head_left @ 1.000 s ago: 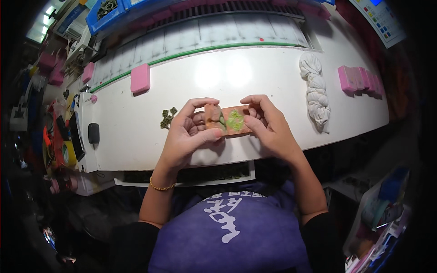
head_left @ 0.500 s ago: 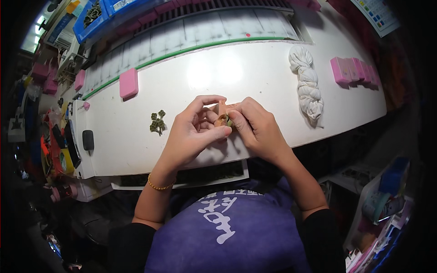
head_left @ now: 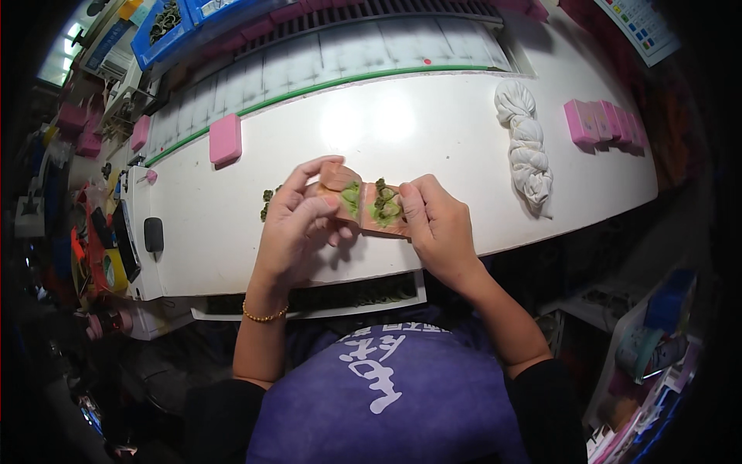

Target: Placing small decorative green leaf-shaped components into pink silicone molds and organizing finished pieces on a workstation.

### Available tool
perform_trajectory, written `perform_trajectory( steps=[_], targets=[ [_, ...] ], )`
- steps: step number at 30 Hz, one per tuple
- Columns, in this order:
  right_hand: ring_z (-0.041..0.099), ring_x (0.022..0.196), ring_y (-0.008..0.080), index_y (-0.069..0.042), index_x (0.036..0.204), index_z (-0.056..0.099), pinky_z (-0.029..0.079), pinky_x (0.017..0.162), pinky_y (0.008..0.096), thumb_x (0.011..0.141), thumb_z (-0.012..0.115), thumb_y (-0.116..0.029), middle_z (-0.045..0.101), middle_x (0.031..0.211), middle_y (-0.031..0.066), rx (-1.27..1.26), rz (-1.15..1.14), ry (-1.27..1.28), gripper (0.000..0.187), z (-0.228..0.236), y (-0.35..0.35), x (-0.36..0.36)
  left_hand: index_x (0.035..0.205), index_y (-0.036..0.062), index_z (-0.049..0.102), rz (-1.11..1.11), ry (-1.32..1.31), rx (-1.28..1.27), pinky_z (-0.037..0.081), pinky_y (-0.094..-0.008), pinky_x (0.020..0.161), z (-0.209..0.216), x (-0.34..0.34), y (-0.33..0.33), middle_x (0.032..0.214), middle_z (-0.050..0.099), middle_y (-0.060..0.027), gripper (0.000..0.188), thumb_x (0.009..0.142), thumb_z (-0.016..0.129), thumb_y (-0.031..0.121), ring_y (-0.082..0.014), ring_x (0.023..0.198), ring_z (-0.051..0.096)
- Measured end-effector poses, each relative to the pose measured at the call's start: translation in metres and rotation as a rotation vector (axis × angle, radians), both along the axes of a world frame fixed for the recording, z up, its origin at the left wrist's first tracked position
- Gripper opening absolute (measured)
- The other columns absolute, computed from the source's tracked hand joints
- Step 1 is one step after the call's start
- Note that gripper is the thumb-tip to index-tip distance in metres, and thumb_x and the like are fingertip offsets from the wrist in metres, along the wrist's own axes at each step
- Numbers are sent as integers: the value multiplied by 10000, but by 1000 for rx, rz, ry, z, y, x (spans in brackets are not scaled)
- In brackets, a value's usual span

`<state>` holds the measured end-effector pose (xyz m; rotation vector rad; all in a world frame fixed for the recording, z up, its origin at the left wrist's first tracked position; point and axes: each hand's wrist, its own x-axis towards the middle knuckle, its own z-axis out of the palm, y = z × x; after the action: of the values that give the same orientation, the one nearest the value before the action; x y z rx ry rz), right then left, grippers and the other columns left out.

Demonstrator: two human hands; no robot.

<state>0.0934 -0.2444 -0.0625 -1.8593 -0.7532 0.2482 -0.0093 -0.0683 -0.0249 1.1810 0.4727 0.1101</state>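
Above the white table, my two hands hold an opened salmon-coloured mould stained green inside. My left hand (head_left: 292,220) pinches its left half (head_left: 337,176) between thumb and fingers. My right hand (head_left: 446,230) grips the outer edge of the right half (head_left: 384,226), thumb on top. A dark green, clover-like piece (head_left: 382,192) lies on the right half's inner face. The halves meet along the middle; whether they are joined there I cannot tell. Similar dark green pieces (head_left: 267,204) lie on the table beside my left hand, which partly hides them.
A twisted white cloth (head_left: 523,147) lies to the right, with a row of pink blocks (head_left: 603,124) beyond it. One pink block (head_left: 226,139) stands at the back left. A green-edged panel (head_left: 332,58) runs along the back, below blue bins (head_left: 162,35). A black mouse-shaped object (head_left: 153,234) sits left.
My hands have moved apart, and the mould between them has opened into two halves, showing its green-stained inside and the dark green piece. My left hand now covers part of the loose pieces.
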Motion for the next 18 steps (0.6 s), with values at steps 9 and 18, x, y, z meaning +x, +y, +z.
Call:
perform_trajectory(
  steps=[9, 18],
  targets=[
    [639, 514, 144, 18, 926, 525, 451, 427, 276, 1074, 454, -275, 640, 718, 104, 168, -92, 519, 336, 17, 0, -10, 1373, -39, 457, 179, 116, 1325, 499, -404, 932, -15, 14, -11, 1356, 484, -242, 562, 879, 695, 84, -351, 1098, 587],
    [548, 420, 114, 14, 981, 557, 407, 390, 254, 1075, 449, -319, 640, 726, 115, 280, -78, 852, 362, 18, -16, 19, 1525, -127, 115, -65, 134, 1416, 95, -556, 1209, -39, 15, -28, 1597, 32, -362, 1310, 665, 841, 544, -464, 1510, 31]
  ],
)
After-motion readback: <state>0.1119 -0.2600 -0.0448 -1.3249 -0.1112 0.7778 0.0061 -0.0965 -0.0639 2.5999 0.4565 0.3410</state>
